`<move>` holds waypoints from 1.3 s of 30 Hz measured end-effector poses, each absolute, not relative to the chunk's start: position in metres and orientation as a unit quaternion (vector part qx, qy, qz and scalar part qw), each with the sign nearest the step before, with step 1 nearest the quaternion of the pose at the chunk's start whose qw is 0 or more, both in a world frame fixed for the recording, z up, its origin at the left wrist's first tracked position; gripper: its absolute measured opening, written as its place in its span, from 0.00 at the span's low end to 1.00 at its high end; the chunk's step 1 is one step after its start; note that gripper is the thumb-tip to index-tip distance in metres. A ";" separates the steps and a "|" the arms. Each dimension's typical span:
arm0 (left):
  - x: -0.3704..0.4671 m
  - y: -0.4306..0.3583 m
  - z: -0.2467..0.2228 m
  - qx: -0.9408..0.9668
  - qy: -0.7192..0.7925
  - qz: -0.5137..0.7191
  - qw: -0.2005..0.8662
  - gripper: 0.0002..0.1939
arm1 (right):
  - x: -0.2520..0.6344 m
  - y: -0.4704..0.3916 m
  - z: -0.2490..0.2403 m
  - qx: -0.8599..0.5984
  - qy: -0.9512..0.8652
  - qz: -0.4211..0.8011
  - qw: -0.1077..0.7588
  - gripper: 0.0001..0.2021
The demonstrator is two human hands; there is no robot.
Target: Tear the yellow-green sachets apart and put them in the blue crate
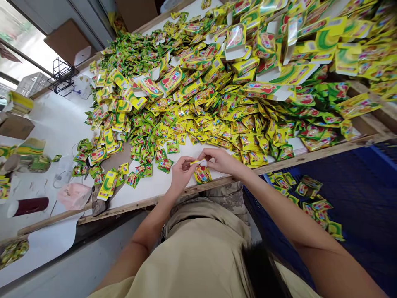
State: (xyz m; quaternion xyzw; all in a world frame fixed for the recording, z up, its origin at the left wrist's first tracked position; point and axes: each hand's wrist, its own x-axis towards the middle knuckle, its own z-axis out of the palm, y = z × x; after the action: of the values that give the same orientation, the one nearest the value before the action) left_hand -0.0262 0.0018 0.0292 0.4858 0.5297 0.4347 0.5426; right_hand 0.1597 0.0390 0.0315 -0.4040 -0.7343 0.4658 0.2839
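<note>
The left hand [182, 171] and right hand [217, 160] pinch the open end of a small yellow box [202, 174] at the table's near edge. Heaped packets [198, 124] crowd from eleven to two o'clock; a pink bag [74, 195] lies at nine.

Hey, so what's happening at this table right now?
A person's left hand and right hand together hold a small yellow carton upright at the table's front edge, fingers at its top flaps. Beyond the hands lies a big heap of green and yellow packets mixed with flattened-looking yellow cartons.
</note>
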 end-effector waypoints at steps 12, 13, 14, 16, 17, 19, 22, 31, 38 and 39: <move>-0.027 0.004 0.032 0.494 0.520 0.421 0.555 0.11 | 0.160 0.042 0.028 -0.434 -0.615 0.574 0.322 0.12; -0.028 0.002 0.031 0.506 0.511 0.421 0.553 0.11 | 0.162 0.040 0.028 -0.422 -0.612 0.586 0.322 0.12; -0.029 0.000 0.030 0.514 0.503 0.422 0.552 0.11 | 0.164 0.038 0.027 -0.409 -0.605 0.602 0.324 0.13; -0.030 -0.003 0.029 0.518 0.491 0.427 0.555 0.11 | 0.167 0.034 0.024 -0.392 -0.582 0.629 0.335 0.15; -0.030 -0.005 0.028 0.518 0.487 0.431 0.556 0.10 | 0.168 0.031 0.022 -0.389 -0.571 0.637 0.343 0.16; -0.030 -0.005 0.026 0.521 0.479 0.436 0.556 0.08 | 0.170 0.026 0.016 -0.390 -0.558 0.640 0.357 0.16; -0.029 -0.003 0.021 0.533 0.467 0.446 0.547 0.07 | 0.167 0.021 0.006 -0.388 -0.560 0.632 0.370 0.15; -0.042 -0.007 0.023 0.638 0.486 0.421 0.424 0.17 | 0.205 0.014 0.040 -0.441 -0.620 0.531 0.372 0.14; -0.094 0.027 0.033 0.677 0.657 0.313 0.116 0.11 | 0.320 -0.001 0.081 -0.579 -0.726 0.355 0.108 0.11; -0.096 0.038 0.032 0.681 0.667 0.284 0.103 0.13 | 0.307 0.001 0.079 -0.576 -0.734 0.339 0.120 0.10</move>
State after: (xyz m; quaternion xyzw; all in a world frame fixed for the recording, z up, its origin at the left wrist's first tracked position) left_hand -0.0955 0.0378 0.0324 0.6813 0.6666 0.2842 0.1034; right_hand 0.3068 0.0014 0.0792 -0.5765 -0.7337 0.3391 0.1203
